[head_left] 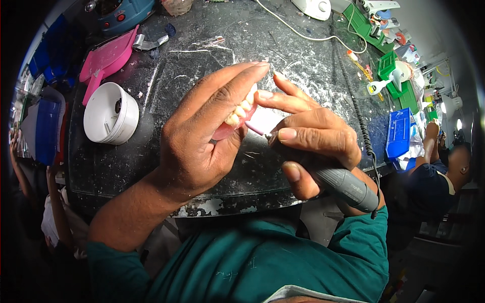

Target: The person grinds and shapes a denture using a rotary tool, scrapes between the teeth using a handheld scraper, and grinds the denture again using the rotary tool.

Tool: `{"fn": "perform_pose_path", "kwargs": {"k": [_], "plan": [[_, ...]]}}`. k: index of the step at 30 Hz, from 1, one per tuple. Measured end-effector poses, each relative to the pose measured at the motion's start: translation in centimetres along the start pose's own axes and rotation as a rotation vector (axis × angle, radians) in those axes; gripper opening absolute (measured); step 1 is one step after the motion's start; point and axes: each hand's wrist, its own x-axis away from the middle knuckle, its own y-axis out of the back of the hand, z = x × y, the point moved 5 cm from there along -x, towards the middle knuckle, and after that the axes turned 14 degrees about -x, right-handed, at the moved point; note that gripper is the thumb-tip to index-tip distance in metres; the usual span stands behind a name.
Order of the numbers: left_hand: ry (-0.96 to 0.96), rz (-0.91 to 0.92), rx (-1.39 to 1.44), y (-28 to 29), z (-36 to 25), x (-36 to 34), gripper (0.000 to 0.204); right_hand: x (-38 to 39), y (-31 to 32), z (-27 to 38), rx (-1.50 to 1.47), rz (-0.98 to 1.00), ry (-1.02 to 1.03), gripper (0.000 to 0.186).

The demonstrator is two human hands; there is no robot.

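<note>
My left hand (194,129) is closed around a denture (234,119) with pink gum and cream teeth, part of it covered by the fingers. A rotary handpiece (348,187), dark grey and thick, lies in the grip of my right hand (323,129). Its pale pink, cone-shaped tip (263,121) points left and meets or nearly meets the denture's pink edge; exact contact cannot be made out. The right fingertips reach close to the teeth. Both hands are above the black, dust-covered bench (166,81).
A white tub (112,113) and a pink dustpan (108,55) stand at the left. Behind is a blue machine (126,15). The handpiece's coiled cord (361,116) runs along the right. Green bins (388,65) and a blue bin (399,132) line the right edge. Another person (434,177) sits beyond.
</note>
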Motion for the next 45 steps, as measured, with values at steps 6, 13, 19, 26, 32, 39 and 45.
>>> {"fn": "perform_pose_path", "kwargs": {"k": [6,13,19,26,32,39,45], "plan": [[0.037,0.010,0.006,0.09,-0.16,-0.09,0.036,0.02,0.03,0.06,0.002,-0.010,-0.015,0.035],[0.049,0.023,-0.006,0.11,0.03,0.00,0.038,0.17,-0.13,-0.13,0.031,0.002,-0.049,0.034],[0.069,0.031,-0.039,0.21,-0.25,-0.10,0.036,0.24,-0.06,-0.07,0.009,-0.009,-0.071,0.032],[0.028,0.001,-0.091,0.15,-0.16,-0.08,0.035,0.13,-0.07,-0.19,0.021,0.001,-0.039,0.035],[-0.004,-0.018,-0.125,0.27,-0.20,-0.08,0.035,0.06,-0.09,-0.19,0.012,0.022,-0.037,0.035],[-0.014,-0.020,-0.138,0.22,-0.04,0.01,0.036,0.02,-0.15,-0.25,0.015,0.020,-0.016,0.034],[-0.015,-0.023,-0.141,0.15,-0.22,-0.09,0.037,0.10,-0.04,-0.10,0.044,0.023,-0.024,0.034]]}}
